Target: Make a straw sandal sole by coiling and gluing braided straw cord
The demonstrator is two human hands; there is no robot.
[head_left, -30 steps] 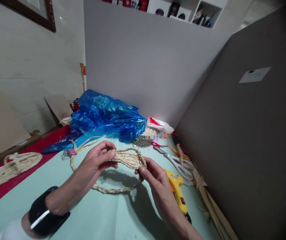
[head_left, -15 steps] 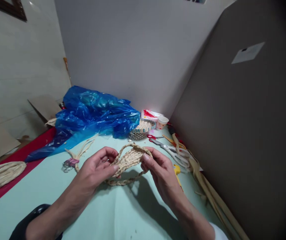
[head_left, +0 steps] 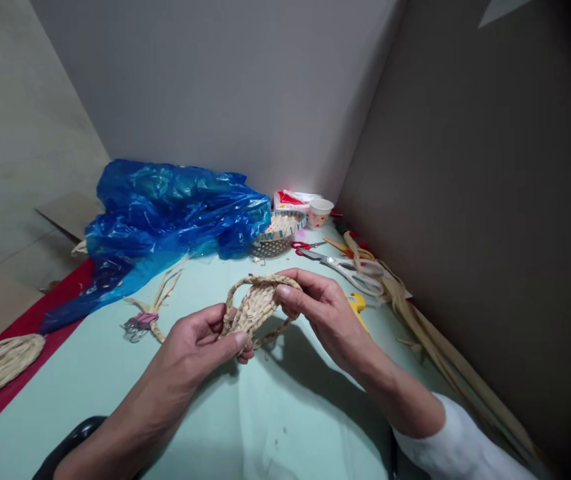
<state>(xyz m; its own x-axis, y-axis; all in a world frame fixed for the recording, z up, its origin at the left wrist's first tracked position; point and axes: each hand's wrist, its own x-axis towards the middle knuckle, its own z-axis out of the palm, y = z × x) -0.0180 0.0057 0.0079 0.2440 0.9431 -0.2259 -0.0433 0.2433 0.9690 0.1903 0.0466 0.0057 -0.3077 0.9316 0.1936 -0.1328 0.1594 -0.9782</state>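
A pale woven straw piece [head_left: 256,308] with a braided cord looping round it is held up between both hands, above the light green table. My left hand [head_left: 202,343] pinches its lower left end, thumb on top. At its upper right end, my right hand [head_left: 318,303] grips the weave and the cord between thumb and fingers. Part of the cord hangs below the piece. To the left lies a braid end [head_left: 155,328] with loose strands, a pink band and a metal clip [head_left: 138,327].
Blue plastic sheeting [head_left: 175,207] lies at the back left, beside a small basket [head_left: 282,230] and a paper cup [head_left: 320,212]. Scissors [head_left: 350,270], a yellow tool [head_left: 358,305] and long strips [head_left: 445,347] are on the right. Coiled straw [head_left: 2,367] sits far left.
The view has tilted downward and shifted. The woven piece is turned more steeply, its right end raised by my right hand. Both hands keep hold of it.
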